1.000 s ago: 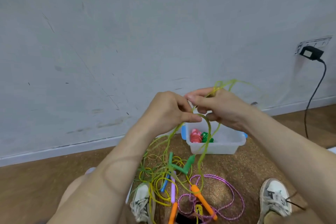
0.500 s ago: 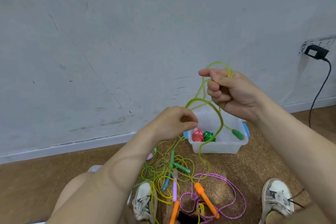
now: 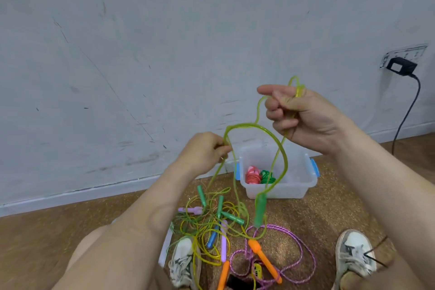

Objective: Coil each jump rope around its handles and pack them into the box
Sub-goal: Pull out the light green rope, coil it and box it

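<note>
Bright, even indoor light, soft faint shadows on the floor (image 3: 329,214), no glare, slight softness throughout, wide-angle bending at the edges

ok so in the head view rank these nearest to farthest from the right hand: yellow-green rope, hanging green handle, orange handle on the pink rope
1. yellow-green rope: gripped in the right hand itself.
2. green handle: hanging on that rope, below and left of the hand.
3. orange handle: lowest, lying on the floor mat.

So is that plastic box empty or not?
Not empty: the clear box holds a pink rope bundle and a green rope bundle at its left side.
</note>
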Available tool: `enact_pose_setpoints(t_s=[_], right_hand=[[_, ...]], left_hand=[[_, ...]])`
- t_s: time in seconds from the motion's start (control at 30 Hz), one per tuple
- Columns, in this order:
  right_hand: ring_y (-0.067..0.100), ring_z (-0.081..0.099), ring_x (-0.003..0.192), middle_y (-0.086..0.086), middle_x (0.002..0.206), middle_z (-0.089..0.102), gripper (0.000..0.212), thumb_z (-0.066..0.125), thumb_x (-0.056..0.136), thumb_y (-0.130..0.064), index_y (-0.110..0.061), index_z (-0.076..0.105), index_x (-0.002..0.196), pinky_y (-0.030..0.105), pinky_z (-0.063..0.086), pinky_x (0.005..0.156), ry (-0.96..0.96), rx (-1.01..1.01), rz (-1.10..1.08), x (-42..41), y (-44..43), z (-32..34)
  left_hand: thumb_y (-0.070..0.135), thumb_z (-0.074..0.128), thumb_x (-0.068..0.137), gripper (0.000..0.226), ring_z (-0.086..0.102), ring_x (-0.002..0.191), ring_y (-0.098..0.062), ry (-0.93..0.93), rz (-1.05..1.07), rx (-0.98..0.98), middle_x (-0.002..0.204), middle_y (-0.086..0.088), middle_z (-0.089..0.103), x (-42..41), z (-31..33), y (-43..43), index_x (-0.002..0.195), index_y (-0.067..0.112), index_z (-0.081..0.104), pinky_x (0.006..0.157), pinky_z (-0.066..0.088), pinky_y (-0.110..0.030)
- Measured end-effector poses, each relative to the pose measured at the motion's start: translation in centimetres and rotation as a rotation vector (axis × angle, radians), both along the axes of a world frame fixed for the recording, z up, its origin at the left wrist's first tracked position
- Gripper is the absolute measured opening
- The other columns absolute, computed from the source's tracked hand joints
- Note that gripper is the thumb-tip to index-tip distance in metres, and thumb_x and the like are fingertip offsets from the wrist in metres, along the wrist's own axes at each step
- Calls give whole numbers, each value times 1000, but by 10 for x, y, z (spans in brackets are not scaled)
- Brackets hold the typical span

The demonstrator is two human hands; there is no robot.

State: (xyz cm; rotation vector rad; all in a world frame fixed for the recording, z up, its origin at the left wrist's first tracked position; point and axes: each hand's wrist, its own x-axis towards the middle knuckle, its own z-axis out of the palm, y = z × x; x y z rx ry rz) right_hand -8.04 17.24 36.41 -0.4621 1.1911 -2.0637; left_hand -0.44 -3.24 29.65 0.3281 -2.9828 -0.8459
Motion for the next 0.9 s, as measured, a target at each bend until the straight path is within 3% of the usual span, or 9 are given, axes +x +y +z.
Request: enact_pose_setpoints(t_s=[0.23, 0.3, 0.4, 0.47, 0.5, 0.57, 0.67, 0.77, 0.9], right_hand=[[8, 58, 59, 4, 87, 72, 29, 45, 94, 6, -10, 68, 104, 12, 28, 41, 117, 250, 7, -3, 0, -12], [9, 57, 56, 3, 88, 71, 31, 47, 94, 4, -13, 67, 109, 12, 28, 41, 140, 246, 13, -4, 1, -13], [10, 55, 53, 1, 78, 67, 32, 46, 92, 6, -11, 68, 108, 13, 25, 40, 174, 285, 8, -2, -3, -15], [10, 50, 48, 0, 66, 58, 35, 40, 89, 10, -8, 67, 101, 14, 20, 40, 120, 226, -60, -1, -6, -12], [10, 47, 46, 0, 61, 54, 36, 35, 86, 10, -7, 65, 97, 15, 16, 40, 66, 167, -114, -2, -6, -10], [10, 40, 41, 0, 56, 49, 36, 27, 82, 6, -7, 60, 90, 18, 12, 43, -41, 53, -231, -5, -2, -3], [11, 41, 44, 1, 58, 48, 36, 27, 77, 7, -8, 59, 86, 17, 15, 40, -18, 118, -306, -8, 1, -2], [12, 57, 54, 0, 67, 58, 41, 33, 77, 9, -9, 68, 91, 18, 24, 42, 203, 421, -212, 2, -11, -15], [9, 69, 78, -4, 87, 68, 28, 47, 95, -4, -15, 69, 109, 15, 40, 47, 308, 474, -178, 17, -33, -27]], left_hand=[[9, 48, 96, 21, 72, 83, -26, -24, 69, 915, 93, -16, 73, 15, 35, 6, 107, 11, 65, 75, 57, -31], [2, 47, 93, 24, 71, 85, -23, 85, 198, 788, 101, -14, 73, 12, 29, 3, 102, 10, 68, 74, 58, -29], [8, 59, 84, 26, 65, 95, -12, 349, 286, 38, 105, 3, 71, 9, 18, -15, 104, 22, 67, 87, 52, -30], [21, 62, 84, 5, 63, 84, -19, 393, 357, -163, 90, 6, 69, 12, 21, -27, 88, 23, 65, 72, 48, -30], [27, 62, 84, 13, 59, 76, -24, 347, 426, -218, 75, 3, 65, 12, 21, -35, 75, 19, 60, 62, 42, -30], [34, 60, 86, 37, 54, 62, -28, 205, 563, -146, 55, -3, 52, 14, 21, -54, 58, 12, 50, 51, 36, -29], [18, 60, 87, 27, 41, 39, -21, 285, 715, 521, 44, -1, 43, 20, 37, -67, 61, 13, 51, 40, 39, -21], [1, 58, 83, 36, 18, 37, -8, 394, 353, 888, 42, 7, 26, 42, 69, -55, 59, 17, 36, 41, 12, -13], [24, 80, 70, 23, 17, 43, -7, 7, -369, 997, 54, 3, 36, 70, 102, -24, 85, 13, 67, 40, 15, -10]])
